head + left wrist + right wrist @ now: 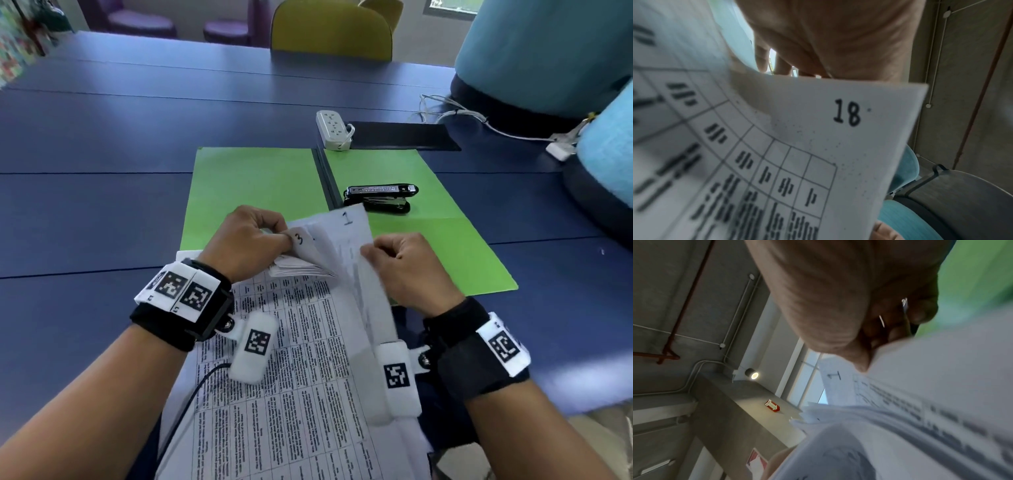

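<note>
A stack of printed pages (294, 342) with tables and handwritten numbers lies partly on an open green folder (253, 185), its near end toward me. My left hand (246, 240) pinches the top corners of several lifted sheets, one marked 3. My right hand (404, 263) grips the edge of sheets bent up and over to the right, the front one marked 1. In the left wrist view a page (818, 129) marked 18 curves under the left hand (828, 40). The right wrist view has the right hand (849, 305) holding blurred paper (931, 394).
A black stapler (380, 197) lies on the folder's right half. Behind it are a white power strip (333, 129), a black flat panel (400, 136) and white cables (455, 118). Teal chairs (548, 54) stand at the right, and a yellow chair (332, 31) at the blue table's (102, 144) far edge.
</note>
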Tool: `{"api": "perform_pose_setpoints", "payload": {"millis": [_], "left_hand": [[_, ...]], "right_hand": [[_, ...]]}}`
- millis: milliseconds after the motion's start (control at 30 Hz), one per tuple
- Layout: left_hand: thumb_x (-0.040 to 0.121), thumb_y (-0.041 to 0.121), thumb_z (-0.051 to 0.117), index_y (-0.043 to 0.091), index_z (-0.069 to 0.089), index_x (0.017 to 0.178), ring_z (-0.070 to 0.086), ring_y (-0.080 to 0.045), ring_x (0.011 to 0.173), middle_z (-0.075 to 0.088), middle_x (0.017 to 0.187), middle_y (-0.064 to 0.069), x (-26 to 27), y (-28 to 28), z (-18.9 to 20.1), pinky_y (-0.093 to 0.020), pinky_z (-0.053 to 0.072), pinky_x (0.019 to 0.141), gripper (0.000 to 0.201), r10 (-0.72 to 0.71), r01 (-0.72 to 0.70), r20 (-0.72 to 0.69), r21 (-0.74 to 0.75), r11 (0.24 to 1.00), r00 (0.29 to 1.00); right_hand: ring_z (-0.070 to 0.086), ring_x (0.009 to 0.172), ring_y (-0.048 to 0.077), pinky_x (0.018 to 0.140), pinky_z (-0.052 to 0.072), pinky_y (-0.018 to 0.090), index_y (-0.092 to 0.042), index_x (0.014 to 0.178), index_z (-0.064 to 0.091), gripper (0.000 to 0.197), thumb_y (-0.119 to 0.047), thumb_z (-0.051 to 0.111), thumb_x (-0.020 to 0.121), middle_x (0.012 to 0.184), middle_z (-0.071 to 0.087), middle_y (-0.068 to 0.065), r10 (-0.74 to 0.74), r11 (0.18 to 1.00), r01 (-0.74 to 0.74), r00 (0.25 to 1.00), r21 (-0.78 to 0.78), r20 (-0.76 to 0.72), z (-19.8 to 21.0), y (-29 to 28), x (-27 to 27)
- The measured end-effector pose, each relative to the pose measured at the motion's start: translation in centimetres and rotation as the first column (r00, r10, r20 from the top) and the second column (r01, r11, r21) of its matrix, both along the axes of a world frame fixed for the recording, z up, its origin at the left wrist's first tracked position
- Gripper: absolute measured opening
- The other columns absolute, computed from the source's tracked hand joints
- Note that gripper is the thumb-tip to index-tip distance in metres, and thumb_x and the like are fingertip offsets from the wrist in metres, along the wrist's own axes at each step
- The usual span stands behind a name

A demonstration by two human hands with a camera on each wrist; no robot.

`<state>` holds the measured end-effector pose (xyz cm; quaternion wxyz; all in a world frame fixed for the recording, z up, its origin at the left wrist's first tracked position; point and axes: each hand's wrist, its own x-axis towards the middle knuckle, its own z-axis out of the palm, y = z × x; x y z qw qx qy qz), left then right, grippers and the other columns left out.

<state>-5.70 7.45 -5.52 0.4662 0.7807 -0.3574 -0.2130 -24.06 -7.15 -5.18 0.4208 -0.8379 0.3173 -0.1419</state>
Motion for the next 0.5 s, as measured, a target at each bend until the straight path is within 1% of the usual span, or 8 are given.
{"api": "perform_pose_setpoints", "payload": {"millis": [133,200,300,367,400,433,467,500], "left_hand": [[0.08,0.011,0.071,0.014,0.068,0.059,0.048,-0.009,0.053,0.056,0.052,0.008,-0.2,-0.5,-0.3,-0.023,0.039,0.058,0.021,0.008,-0.009,0.013,0.033,0.999,1.0],[0.081,0.01,0.07,0.01,0.068,0.06,0.045,-0.006,0.049,0.056,0.051,0.008,-0.1,-0.4,-0.4,-0.02,0.037,0.054,0.021,0.007,-0.007,0.019,0.01,1.0,1.0],[0.081,0.012,0.072,0.011,0.069,0.06,0.046,-0.008,0.052,0.057,0.054,0.007,0.1,-0.3,-0.6,-0.022,0.038,0.058,0.021,0.011,-0.01,0.019,-0.016,1.0,1.0],[0.074,0.02,0.073,0.018,0.071,0.059,0.048,-0.005,0.05,0.058,0.053,0.009,0.1,-0.3,-0.7,-0.028,0.045,0.07,0.016,0.027,-0.027,-0.001,-0.022,0.999,1.0],[0.07,0.027,0.071,0.021,0.071,0.06,0.048,-0.001,0.048,0.059,0.051,0.013,0.1,-0.3,-0.7,-0.037,0.049,0.085,0.011,0.042,-0.042,-0.004,-0.017,0.999,0.999],[0.067,0.031,0.068,0.024,0.072,0.062,0.05,0.004,0.048,0.058,0.049,0.016,0.0,-0.3,-0.7,-0.052,0.042,0.106,0.009,0.05,-0.05,0.007,-0.008,0.999,0.999],[0.067,0.032,0.068,0.026,0.072,0.064,0.053,0.008,0.054,0.059,0.049,0.018,0.0,-0.3,-0.7,-0.064,0.021,0.118,0.008,0.054,-0.054,0.029,0.003,0.999,0.998],[0.071,0.03,0.07,0.027,0.072,0.065,0.055,0.015,0.064,0.061,0.052,0.018,0.0,-0.4,-0.8,-0.065,0.002,0.12,0.006,0.064,-0.065,0.061,0.011,0.998,0.996]], "right_hand": [[0.039,0.049,0.009,0.052,0.034,0.025,-0.001,0.07,0.062,0.039,-0.031,0.062,0.095,0.057,0.049,0.002,0.014,1.0,-0.017,0.993,-0.02,-0.115,0.1,-0.2,-1.7],[0.04,0.046,0.006,0.051,0.036,0.024,-0.008,0.061,0.06,0.037,-0.025,0.065,0.094,0.052,0.049,-0.005,-0.069,0.998,0.069,0.996,-0.009,-0.048,-0.1,-0.4,-2.5],[0.046,0.051,0.006,0.052,0.041,0.025,-0.008,0.07,0.068,0.03,-0.031,0.07,0.089,0.055,0.056,-0.007,-0.113,0.992,0.113,0.994,0.052,-0.009,-0.4,-0.8,-3.4],[0.042,0.053,0.01,0.053,0.036,0.026,0.002,0.077,0.066,0.038,-0.033,0.07,0.089,0.059,0.054,0.008,-0.016,0.998,0.024,0.992,0.065,-0.125,-0.8,-0.4,-4.0],[0.043,0.054,0.011,0.054,0.036,0.026,0.004,0.077,0.066,0.037,-0.03,0.07,0.09,0.061,0.057,0.015,-0.043,0.996,0.051,0.994,0.073,-0.104,-0.8,-0.4,-4.2],[0.047,0.055,0.012,0.055,0.04,0.026,0.002,0.076,0.068,0.032,-0.026,0.071,0.09,0.064,0.062,0.017,-0.103,0.99,0.106,0.994,0.097,-0.034,-0.6,-0.4,-4.3],[0.052,0.057,0.013,0.057,0.044,0.027,-0.001,0.076,0.07,0.027,-0.024,0.071,0.09,0.068,0.067,0.016,-0.16,0.98,0.155,0.986,0.122,0.035,-0.5,-0.5,-4.4],[0.057,0.059,0.013,0.059,0.048,0.028,-0.006,0.077,0.073,0.021,-0.024,0.072,0.089,0.07,0.071,0.01,-0.185,0.974,0.176,0.981,0.145,0.055,-0.3,-0.4,-4.4]]}}
